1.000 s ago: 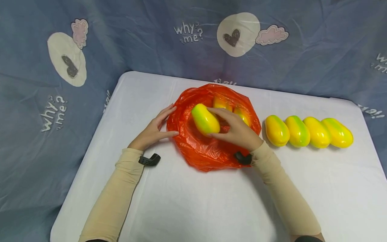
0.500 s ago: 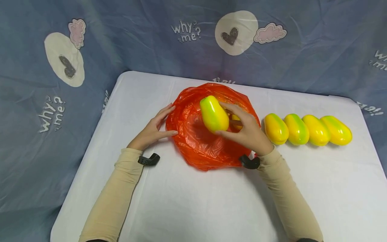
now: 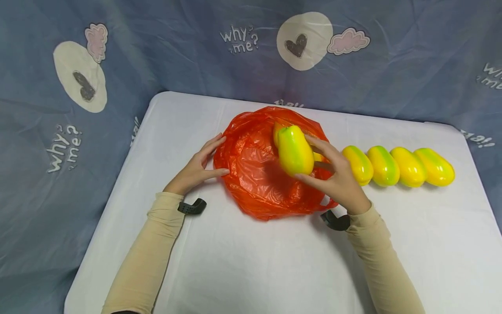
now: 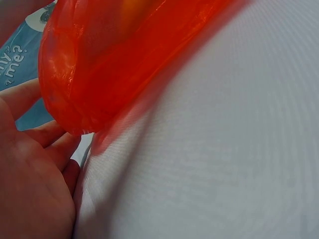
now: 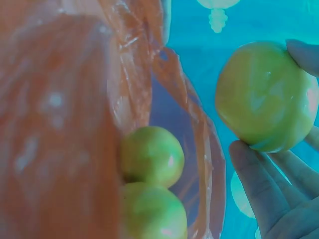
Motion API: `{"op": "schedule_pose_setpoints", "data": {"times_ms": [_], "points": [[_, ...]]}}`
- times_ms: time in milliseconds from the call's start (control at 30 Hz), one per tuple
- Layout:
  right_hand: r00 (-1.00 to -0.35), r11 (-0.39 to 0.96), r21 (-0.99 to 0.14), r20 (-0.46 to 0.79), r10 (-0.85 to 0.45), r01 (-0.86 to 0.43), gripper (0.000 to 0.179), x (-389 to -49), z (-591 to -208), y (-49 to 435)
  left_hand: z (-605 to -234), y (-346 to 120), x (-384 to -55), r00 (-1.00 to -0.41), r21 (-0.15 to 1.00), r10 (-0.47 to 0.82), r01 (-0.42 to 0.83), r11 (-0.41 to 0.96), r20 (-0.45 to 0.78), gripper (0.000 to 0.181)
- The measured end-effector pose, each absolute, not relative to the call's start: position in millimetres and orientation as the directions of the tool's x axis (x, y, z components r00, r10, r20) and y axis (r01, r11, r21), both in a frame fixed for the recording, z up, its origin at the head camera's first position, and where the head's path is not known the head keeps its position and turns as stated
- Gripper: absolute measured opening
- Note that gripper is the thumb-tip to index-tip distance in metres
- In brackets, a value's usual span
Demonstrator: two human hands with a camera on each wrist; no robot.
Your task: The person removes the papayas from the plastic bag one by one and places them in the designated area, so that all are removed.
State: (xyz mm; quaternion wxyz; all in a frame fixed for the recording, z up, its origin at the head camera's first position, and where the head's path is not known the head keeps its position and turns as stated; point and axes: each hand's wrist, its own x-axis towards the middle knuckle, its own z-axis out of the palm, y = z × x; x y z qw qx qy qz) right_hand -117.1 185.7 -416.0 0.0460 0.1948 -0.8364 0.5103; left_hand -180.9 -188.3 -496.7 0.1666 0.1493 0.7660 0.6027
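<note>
A glossy yellow-green mango (image 3: 296,150) is gripped in my right hand (image 3: 339,179), above the right part of a red plastic bag (image 3: 255,168). In the right wrist view the fingers and thumb span this mango (image 5: 264,97). The bag lies with its mouth spread wide. Two more mangoes (image 5: 152,157) show inside it, partly covered by plastic; in the head view the held mango and hand hide most of them. At the bag's left side, my left hand (image 3: 198,169) rests against the rim with fingers and thumb extended. The left wrist view has its fingers (image 4: 57,142) touching the plastic.
Several mangoes (image 3: 408,167) lie side by side in a row right of the bag, the nearest partly behind my right hand. A white cloth (image 3: 243,266) covers the table. Behind it hangs a blue printed curtain (image 3: 176,48).
My right hand has carried the mango rightward across the bag, from near its middle to its right part, turning it more upright. The left hand stays against the rim.
</note>
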Motion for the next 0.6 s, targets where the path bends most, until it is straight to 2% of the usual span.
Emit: {"op": "schedule_pose_setpoints", "data": {"times_ms": [400,600], "points": [[-0.935,0.386,-0.853,0.297,-0.194,-0.351,0.091,-92,-419,208,-495,-189,-179,-0.9,0.97,0.427,0.02,0.243,-0.088,0.089],[-0.945,0.422,-0.845,0.289,-0.155,-0.327,0.092,-78,-425,225,-494,-189,-180,-0.898,0.969,0.43,0.024,0.247,-0.088,0.089]]}}
